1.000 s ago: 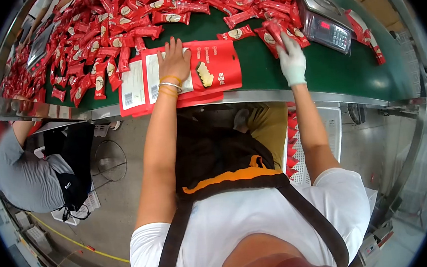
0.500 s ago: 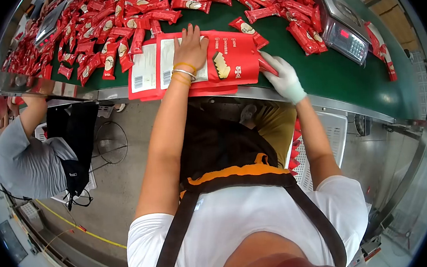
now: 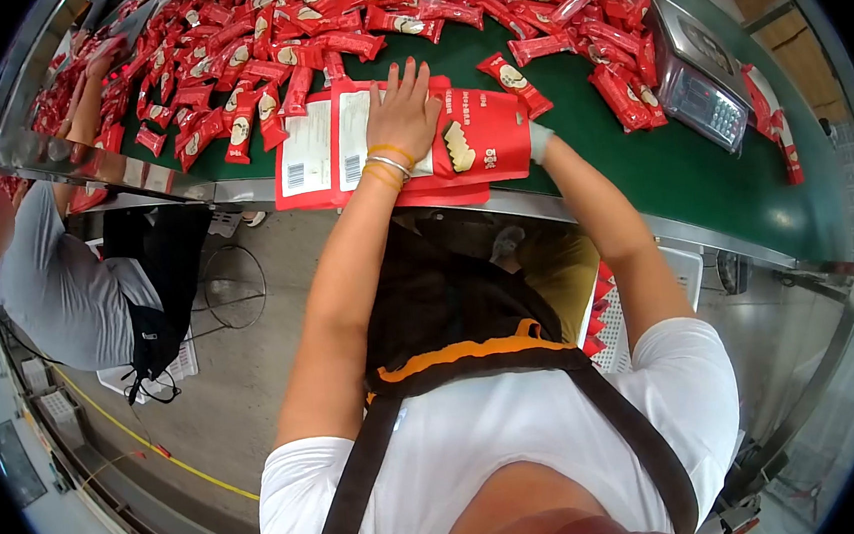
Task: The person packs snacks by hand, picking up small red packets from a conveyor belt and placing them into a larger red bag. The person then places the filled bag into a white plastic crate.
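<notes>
My left hand [image 3: 403,116] lies flat with its fingers stretched out on several overlapping large red pouches, and it holds nothing. The top red pouch [image 3: 490,139] carries a picture of pale sticks, and white label panels with barcodes show on the pouches to the left. My right hand [image 3: 540,142], in a white glove, is inside the right end of the top pouch. Only the glove's cuff shows, so its fingers and anything in them are hidden. Just beyond the pouches lies a single small red packet [image 3: 515,81].
Many small red packets [image 3: 231,74] cover the far side of the green table [image 3: 631,176]. A digital scale [image 3: 701,80] stands at the right. Another person [image 3: 72,285] sits on the left with one arm reaching over the table. Below right is a white crate [image 3: 683,272] with red packets.
My right hand has gone from gripping a small red packet at the pouch's right end to inside the pouch. My left hand stays pressed on the pouches.
</notes>
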The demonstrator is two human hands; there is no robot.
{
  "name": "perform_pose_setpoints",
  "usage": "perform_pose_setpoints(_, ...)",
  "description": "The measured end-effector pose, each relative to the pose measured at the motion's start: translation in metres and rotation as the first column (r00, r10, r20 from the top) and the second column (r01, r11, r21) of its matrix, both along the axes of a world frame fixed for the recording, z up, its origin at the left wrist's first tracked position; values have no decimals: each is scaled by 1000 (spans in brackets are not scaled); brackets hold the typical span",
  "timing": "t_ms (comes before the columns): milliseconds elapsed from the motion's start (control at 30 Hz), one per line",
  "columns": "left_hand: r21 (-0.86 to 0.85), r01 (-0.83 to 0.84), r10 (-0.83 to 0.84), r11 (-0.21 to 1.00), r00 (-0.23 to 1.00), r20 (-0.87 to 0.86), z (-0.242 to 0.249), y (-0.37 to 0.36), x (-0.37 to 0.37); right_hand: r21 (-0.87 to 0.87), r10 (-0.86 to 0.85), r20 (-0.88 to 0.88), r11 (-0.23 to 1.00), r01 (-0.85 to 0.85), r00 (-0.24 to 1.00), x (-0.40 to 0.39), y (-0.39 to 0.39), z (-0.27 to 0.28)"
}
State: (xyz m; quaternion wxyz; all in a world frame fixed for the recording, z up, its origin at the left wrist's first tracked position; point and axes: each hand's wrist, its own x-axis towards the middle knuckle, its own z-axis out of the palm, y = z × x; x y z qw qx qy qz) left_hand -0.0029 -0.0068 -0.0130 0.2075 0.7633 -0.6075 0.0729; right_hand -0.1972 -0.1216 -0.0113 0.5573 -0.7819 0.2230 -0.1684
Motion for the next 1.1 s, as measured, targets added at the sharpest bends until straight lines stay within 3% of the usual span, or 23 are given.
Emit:
perform_pose_setpoints(33,27,-2,3,1000,999,-32,0,-1,1,-30,-20,-24,999,19,1000,-12,2,11)
perform_pose_setpoints(67,50,-8,11,999,998,-64,0,-4,2,-393,-84,-93,919,41,992,-21,-23,-1)
perform_pose_setpoints(100,49,-11,14,999,997,-72,2,-6,4,-455,-335,-45,845,279,941,-20,-19,13)
perform_pose_setpoints(133,81,-17,21,997,999,-48,6,-5,2,-642,-395,8,703,308,918,-26,-33,9)
perform_pose_setpoints(200,118,-14,17,993,1000,-24,6,-4,-2,-795,-487,149,458,397,861,-25,-40,1)
perform_pose_setpoints(233,141,-24,25,990,1000,-4,7,-5,-1,-795,-489,150,457,399,859,-27,-40,3)
perform_pose_setpoints(300,164,-43,40,985,999,21,7,-4,2,-676,-560,-228,680,285,797,-25,-38,6)
perform_pose_setpoints(400,124,0,11,992,996,-87,6,-3,2,-748,-618,-145,579,323,773,-63,-34,17)
perform_pose_setpoints(467,110,-8,20,994,994,-106,4,-4,3,-592,-599,-160,694,409,785,-103,-25,29)
perform_pose_setpoints(533,96,-18,30,995,992,-120,3,-6,3,-521,-442,-244,810,268,863,-123,-11,34)
perform_pose_setpoints(600,53,14,-13,998,1000,-11,4,-8,3,-391,-241,-341,915,96,909,-113,7,48)
perform_pose_setpoints(633,-148,97,-88,984,994,65,-14,-16,9,-242,-237,-339,957,159,910,-103,10,46)
perform_pose_setpoints(667,13,63,-64,998,995,80,22,-8,0,-96,-208,-317,978,188,925,-79,6,40)
perform_pose_setpoints(700,-130,51,-31,990,988,149,6,-13,3,23,-149,-168,988,155,974,-54,4,35)
perform_pose_setpoints(733,-115,27,-8,993,987,158,3,-13,5,151,-84,-26,985,87,996,-31,3,24)
perform_pose_setpoints(767,-38,26,-25,999,999,27,17,-7,2,-219,127,-113,964,-150,985,-19,-21,-20)
perform_pose_setpoints(800,35,0,0,999,1000,-18,13,-5,2,-537,258,-254,764,-358,932,-7,-43,-58)
perform_pose_setpoints(833,43,-31,32,999,999,-34,7,-2,2,-550,300,-237,743,-383,924,6,-38,-63)
perform_pose_setpoints(867,130,-29,41,991,995,-89,20,5,2,-375,358,-198,833,-407,913,12,-35,-68)
perform_pose_setpoints(933,115,-17,32,993,991,-130,19,5,4,-22,429,-142,900,-436,892,9,-30,-67)
perform_pose_setpoints(1067,129,-22,37,991,993,-112,17,4,2,503,461,-24,773,-388,887,5,-6,-29)
perform_pose_setpoints(1100,131,-28,40,991,995,-86,21,6,0,524,423,5,771,-363,906,12,-6,-37)
